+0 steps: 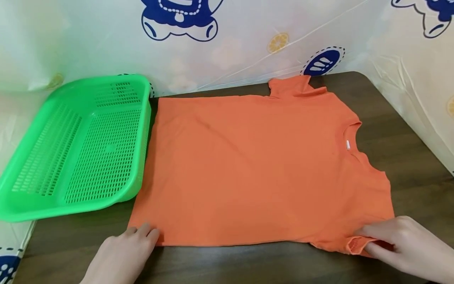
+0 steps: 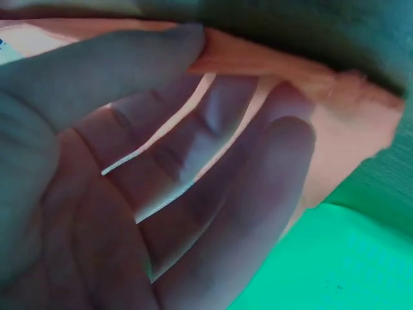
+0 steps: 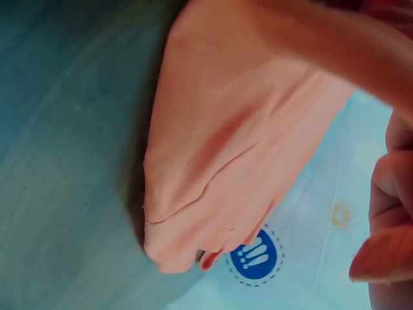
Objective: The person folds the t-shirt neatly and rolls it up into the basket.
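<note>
An orange short-sleeved T-shirt (image 1: 248, 169) lies spread flat, its collar to the right and its hem to the left. At the near hem corner, my left hand (image 1: 124, 250) pinches the edge. In the left wrist view the thumb (image 2: 174, 48) lies along the fabric's edge, opposite the fingers. My right hand (image 1: 404, 242) grips the near sleeve (image 1: 354, 242), which is bunched at its opening, with the thumb partly inside. The far sleeve (image 1: 291, 85) lies creased at the back. A small white label (image 1: 348, 144) shows inside the collar.
A green plastic basket (image 1: 142, 173) with slotted walls stands at the left, close beside the hem. The dark wooden table (image 1: 248, 264) ends at the back against a pale printed sheet (image 1: 234, 51), which also hangs along the right side.
</note>
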Demonstrator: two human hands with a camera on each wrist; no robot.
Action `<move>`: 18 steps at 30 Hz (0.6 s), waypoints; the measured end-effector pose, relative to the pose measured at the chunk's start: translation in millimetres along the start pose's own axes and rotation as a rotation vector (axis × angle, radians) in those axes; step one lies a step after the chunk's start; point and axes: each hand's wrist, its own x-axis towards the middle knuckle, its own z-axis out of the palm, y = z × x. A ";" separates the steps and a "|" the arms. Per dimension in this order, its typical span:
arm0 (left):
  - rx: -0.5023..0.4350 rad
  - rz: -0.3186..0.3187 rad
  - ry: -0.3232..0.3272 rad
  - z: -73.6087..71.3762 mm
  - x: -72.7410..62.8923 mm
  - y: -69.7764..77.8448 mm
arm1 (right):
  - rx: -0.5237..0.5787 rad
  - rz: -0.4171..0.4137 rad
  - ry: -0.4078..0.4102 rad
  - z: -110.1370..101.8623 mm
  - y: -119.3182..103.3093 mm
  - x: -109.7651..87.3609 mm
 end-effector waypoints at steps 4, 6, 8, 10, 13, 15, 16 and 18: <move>-0.022 0.031 -0.047 -3.1 -2.6 -2.9 | 0.072 -0.003 -0.017 -9.0 9.5 -1.0; -0.019 0.039 -0.048 -11.2 -0.2 -7.0 | 0.075 0.007 -0.025 -15.9 13.7 0.3; 0.000 0.047 -0.022 -23.7 4.9 -12.5 | 0.046 0.050 -0.032 -24.7 17.2 2.7; 0.027 0.052 0.038 -39.3 12.1 -17.5 | -0.008 0.116 -0.022 -34.8 20.9 6.1; 0.055 0.077 0.098 -65.1 25.7 -23.6 | -0.051 0.250 -0.011 -50.0 27.1 12.9; 0.056 0.108 0.124 -80.5 35.8 -27.1 | -0.084 0.331 -0.004 -59.5 32.5 19.2; 0.056 0.116 0.121 -88.0 41.0 -28.5 | -0.088 0.373 -0.012 -63.8 35.3 22.1; 0.051 0.135 0.106 -101.3 52.3 -32.4 | -0.100 0.450 -0.058 -72.6 41.9 27.2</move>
